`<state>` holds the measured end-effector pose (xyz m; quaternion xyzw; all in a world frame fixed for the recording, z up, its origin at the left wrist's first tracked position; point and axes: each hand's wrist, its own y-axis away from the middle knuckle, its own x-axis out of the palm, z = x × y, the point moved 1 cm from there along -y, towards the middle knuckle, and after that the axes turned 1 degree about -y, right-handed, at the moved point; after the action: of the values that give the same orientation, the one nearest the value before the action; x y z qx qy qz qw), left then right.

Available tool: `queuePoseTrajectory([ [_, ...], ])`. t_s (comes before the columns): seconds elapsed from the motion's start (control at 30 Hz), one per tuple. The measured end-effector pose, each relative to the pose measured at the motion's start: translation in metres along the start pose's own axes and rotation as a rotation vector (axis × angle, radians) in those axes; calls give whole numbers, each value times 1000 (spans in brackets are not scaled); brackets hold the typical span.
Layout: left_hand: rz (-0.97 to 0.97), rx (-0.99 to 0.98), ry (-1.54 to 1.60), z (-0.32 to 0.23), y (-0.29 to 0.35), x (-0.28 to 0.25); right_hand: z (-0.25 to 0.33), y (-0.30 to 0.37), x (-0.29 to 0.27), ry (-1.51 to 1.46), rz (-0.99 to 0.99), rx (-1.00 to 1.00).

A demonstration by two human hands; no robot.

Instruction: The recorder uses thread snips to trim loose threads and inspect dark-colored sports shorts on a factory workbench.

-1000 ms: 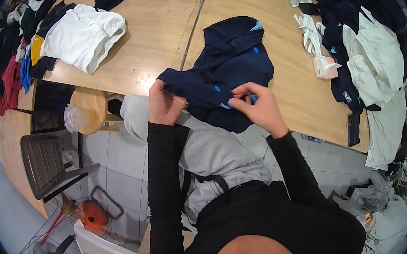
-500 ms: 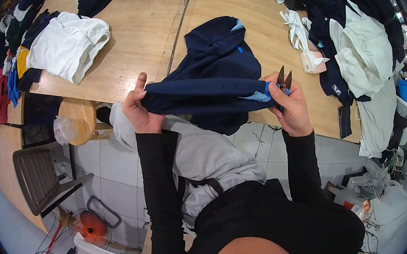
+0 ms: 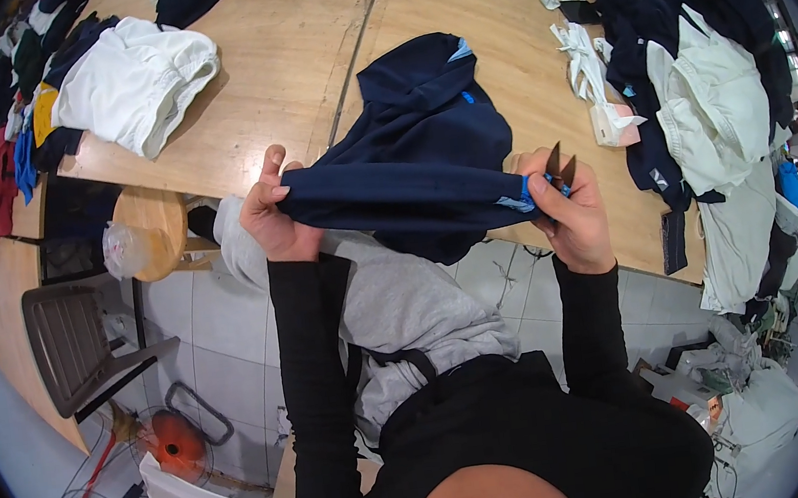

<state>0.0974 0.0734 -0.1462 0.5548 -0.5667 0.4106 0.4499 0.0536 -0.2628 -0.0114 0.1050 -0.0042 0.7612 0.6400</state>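
Note:
A dark navy garment [image 3: 392, 191] with light blue trim is stretched between my hands, its far part lying on the table and its near part hanging over the edge. My left hand [image 3: 277, 214] grips the left end of the stretched strip, with one finger raised. At the other end, by the light blue trim, my right hand [image 3: 572, 214] pinches the cloth between thumb and fingers. That same hand also holds small thread snips [image 3: 562, 169], blades apart and pointing up, away from the cloth. Its fingers under the cloth are partly hidden.
White shorts [image 3: 134, 82] lie on the wooden table [image 3: 269, 57] at the left. To the right are white cloth strips [image 3: 579, 61], a small pink box [image 3: 615, 124] and heaped navy and white clothes [image 3: 712, 105]. A brown chair [image 3: 85, 344] and a stool [image 3: 156, 232] stand lower left.
The stretched strip has turned slightly, so less of the light blue trim shows at its right end. My right hand has shifted slightly down; my left hand keeps its hold.

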Motion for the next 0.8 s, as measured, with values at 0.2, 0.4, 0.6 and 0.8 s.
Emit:
queuePoseTrajectory([
  [0.2, -330, 353, -1410, 44, -6, 21, -10, -18, -1, 402, -13, -199],
  [0.4, 427, 96, -1382, 56, 7, 33, -46, -31, 24, 607, 9, -275],
  [0.6, 358, -444, -1270, 43, -2, -19, -60, -27, 44, 549, 64, -317],
  [0.8, 479, -25, -1251, 63, 10, 39, -62, -28, 44, 573, 91, -301],
])
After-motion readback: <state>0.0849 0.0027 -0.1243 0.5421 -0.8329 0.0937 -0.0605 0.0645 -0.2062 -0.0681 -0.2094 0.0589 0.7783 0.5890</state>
